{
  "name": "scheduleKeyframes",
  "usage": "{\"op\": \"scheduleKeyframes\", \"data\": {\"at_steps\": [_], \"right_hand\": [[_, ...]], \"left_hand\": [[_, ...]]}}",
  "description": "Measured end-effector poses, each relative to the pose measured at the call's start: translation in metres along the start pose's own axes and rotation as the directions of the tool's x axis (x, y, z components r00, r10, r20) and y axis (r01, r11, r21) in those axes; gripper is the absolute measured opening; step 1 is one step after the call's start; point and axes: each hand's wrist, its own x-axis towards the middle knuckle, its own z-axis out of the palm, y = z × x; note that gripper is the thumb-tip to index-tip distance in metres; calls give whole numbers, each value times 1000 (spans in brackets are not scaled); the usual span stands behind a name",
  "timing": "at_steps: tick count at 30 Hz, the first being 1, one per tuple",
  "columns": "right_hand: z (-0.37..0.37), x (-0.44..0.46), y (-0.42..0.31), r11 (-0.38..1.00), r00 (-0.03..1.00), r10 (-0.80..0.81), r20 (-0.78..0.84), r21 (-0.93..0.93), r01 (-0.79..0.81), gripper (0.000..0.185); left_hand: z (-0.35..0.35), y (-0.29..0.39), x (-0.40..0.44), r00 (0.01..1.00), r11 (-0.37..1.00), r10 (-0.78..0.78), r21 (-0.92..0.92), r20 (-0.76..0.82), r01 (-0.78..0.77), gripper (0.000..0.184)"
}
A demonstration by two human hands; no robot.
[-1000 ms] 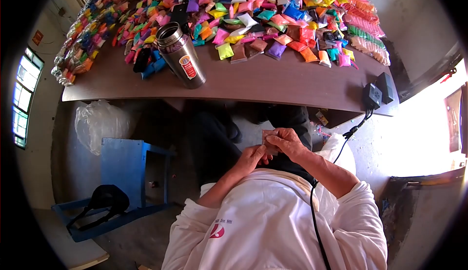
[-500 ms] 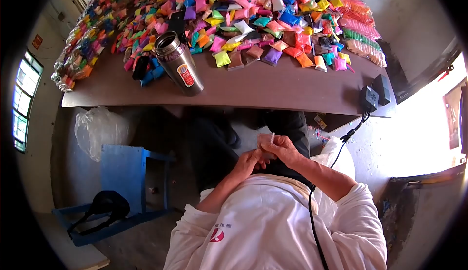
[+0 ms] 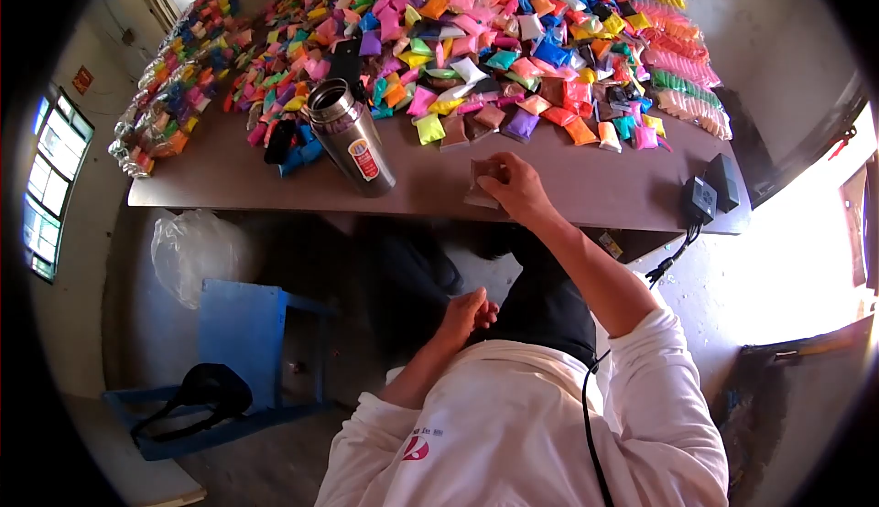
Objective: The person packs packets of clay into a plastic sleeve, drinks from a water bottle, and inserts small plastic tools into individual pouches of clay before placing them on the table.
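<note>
My right hand point(image 3: 515, 188) is over the front of the table, its fingers pinching a small brownish see-through packet point(image 3: 481, 185). The packet is close to the table's front edge; whether it touches the surface I cannot tell. My left hand point(image 3: 467, 317) is low in front of my lap, loosely curled with the thumb apart from the fingers, and nothing shows in it. Just beyond the right hand are a purple packet point(image 3: 522, 125) and a brown packet point(image 3: 454, 133), at the near edge of a large heap of colourful packets point(image 3: 430, 40).
A steel flask point(image 3: 355, 145) stands open on the brown table point(image 3: 586, 187), left of my right hand. At the right end sits a black device point(image 3: 700, 198) with cables. Packet strips point(image 3: 682, 59) lie behind it. A blue chair point(image 3: 240, 333) holds a black bag point(image 3: 209, 390).
My right hand has carried the brownish packet from my lap forward to the table. My left hand has let go of it and stays near the lap. The view has shifted slightly.
</note>
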Motion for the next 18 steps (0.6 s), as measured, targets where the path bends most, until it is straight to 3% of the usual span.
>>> {"op": "scheduleKeyframes", "data": {"at_steps": [7, 9, 10, 12, 13, 15, 17, 18], "right_hand": [[37, 37, -3, 983, 992, 70, 109, -179, -49, 43], [41, 35, -4, 888, 982, -143, -127, -455, 70, 34], [41, 41, 6, 887, 981, -149, -125, -455, 77, 34], [36, 55, 26, 875, 912, -329, -244, -443, 197, 27], [30, 61, 20, 875, 914, -329, -237, -439, 201, 27], [20, 77, 11, 908, 998, -51, -29, -418, 34, 22], [23, 85, 5, 929, 996, -85, -14, -362, 74, 23], [26, 88, 0, 906, 999, -50, -6, -421, 43, 24]], "left_hand": [[-13, -11, 11, 998, 991, -40, -129, -40, 35, 40], [-13, -11, 12, 998, 994, -41, -104, -53, 35, 39], [-15, -13, 12, 998, 994, -39, -105, -41, 35, 39], [-15, -13, 13, 999, 993, -36, -113, -35, 32, 38], [-13, -12, 12, 998, 993, -43, -111, -39, 39, 38], [-14, -15, 12, 997, 993, -51, -113, -50, 45, 38], [-18, -19, 17, 998, 986, -58, -156, -12, 56, 36], [-18, -19, 17, 998, 987, -55, -153, -16, 52, 36]]}}
